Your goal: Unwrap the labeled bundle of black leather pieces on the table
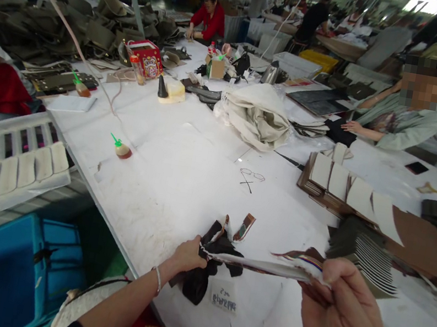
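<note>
Near the front of the white table, my left hand [190, 255] is closed on one end of a long white-and-brown fabric strip [260, 266], where it meets a bunched black cloth [195, 288]. Higher and to the right, my right hand [346, 324] pinches the other end, which has brown and coloured striped layers. The strip is stretched nearly straight between both hands, above the table. Just behind the cloth lies a small brown patterned piece [244, 227]. A paper label with writing [224, 296] lies below the strip.
Glasses [253, 175] lie mid-table; a green-tipped glue bottle [122, 148] stands left. Stacked brown and white panels [336, 183] sit at right, with dark layered pieces [365, 260] nearer. A blue bin [37, 267] stands below the left edge. A co-worker [414, 118] sits across at right.
</note>
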`<action>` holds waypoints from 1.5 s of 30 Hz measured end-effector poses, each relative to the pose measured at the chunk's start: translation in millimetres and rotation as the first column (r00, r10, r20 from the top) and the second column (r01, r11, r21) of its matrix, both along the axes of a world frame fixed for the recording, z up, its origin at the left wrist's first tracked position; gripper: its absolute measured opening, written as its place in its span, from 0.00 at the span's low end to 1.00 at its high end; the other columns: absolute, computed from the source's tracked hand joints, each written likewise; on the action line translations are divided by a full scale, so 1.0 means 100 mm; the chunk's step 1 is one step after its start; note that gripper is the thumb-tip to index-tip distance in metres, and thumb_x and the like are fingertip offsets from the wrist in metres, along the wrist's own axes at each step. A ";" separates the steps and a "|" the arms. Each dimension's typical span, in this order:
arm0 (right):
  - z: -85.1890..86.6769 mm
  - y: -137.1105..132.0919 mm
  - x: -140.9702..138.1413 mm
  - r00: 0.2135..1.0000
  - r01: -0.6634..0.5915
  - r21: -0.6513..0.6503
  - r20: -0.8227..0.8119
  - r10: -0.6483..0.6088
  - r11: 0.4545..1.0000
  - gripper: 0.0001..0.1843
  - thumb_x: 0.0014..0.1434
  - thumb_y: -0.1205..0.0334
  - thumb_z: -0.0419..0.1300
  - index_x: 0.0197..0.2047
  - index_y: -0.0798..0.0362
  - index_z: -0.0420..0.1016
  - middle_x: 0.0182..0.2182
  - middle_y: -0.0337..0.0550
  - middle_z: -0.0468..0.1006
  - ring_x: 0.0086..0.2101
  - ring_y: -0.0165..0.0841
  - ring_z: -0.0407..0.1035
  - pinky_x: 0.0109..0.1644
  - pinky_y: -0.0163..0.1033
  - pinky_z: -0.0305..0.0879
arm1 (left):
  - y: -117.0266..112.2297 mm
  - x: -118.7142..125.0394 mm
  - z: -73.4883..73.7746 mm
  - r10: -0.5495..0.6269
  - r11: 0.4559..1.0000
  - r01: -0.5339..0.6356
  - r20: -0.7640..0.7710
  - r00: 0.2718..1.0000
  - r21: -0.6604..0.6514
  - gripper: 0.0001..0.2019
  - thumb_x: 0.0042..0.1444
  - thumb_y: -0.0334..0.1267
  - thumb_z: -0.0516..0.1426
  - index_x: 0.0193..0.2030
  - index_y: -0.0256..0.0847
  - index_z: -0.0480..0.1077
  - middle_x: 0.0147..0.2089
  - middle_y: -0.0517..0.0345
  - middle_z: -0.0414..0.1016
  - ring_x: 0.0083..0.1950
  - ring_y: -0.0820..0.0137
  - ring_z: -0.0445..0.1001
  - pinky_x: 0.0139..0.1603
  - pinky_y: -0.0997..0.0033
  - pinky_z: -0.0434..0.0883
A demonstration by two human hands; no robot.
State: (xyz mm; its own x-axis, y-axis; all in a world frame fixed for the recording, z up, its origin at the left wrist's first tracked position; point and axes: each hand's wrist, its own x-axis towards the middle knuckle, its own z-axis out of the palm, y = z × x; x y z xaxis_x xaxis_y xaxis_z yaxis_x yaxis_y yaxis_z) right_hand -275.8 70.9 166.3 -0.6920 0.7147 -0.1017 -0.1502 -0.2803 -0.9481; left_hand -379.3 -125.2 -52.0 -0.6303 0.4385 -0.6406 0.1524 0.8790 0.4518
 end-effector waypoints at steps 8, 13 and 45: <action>0.37 -0.54 -0.36 0.911 -0.366 -0.026 -0.214 0.352 0.930 0.13 0.58 0.69 0.56 0.23 0.53 0.64 0.19 0.35 0.59 0.23 0.27 0.54 0.26 0.31 0.52 | 0.19 0.12 0.02 -0.053 0.997 0.046 -0.109 0.993 -0.067 0.26 0.43 0.44 0.59 0.49 0.40 0.60 0.44 0.49 0.76 0.47 0.52 0.75 0.47 0.59 0.67; 0.52 -0.66 -0.60 0.862 -0.426 0.031 -0.291 0.416 0.904 0.12 0.60 0.71 0.53 0.25 0.52 0.64 0.19 0.34 0.58 0.22 0.27 0.53 0.25 0.32 0.50 | 0.20 0.15 0.03 -0.061 0.997 0.053 -0.149 0.987 -0.053 0.28 0.43 0.42 0.59 0.52 0.38 0.59 0.46 0.47 0.75 0.50 0.50 0.73 0.53 0.54 0.63; -1.70 -0.54 -0.63 0.387 -0.922 0.382 0.913 0.127 0.062 0.07 0.65 0.61 0.57 0.41 0.57 0.71 0.36 0.40 0.74 0.35 0.32 0.70 0.42 0.43 0.69 | 0.28 -0.03 0.27 -0.020 0.997 0.011 -0.120 0.993 -0.072 0.30 0.51 0.47 0.56 0.57 0.38 0.52 0.44 0.47 0.77 0.49 0.51 0.75 0.50 0.58 0.65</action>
State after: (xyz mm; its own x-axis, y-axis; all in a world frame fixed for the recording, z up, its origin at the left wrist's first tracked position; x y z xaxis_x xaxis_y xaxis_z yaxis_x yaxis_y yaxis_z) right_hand -339.0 16.7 -3.6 -0.9259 0.0575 -0.3733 0.2084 0.9021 -0.3780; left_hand -381.9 -97.4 -25.1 -0.6981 0.4049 -0.5905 0.2158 0.9054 0.3656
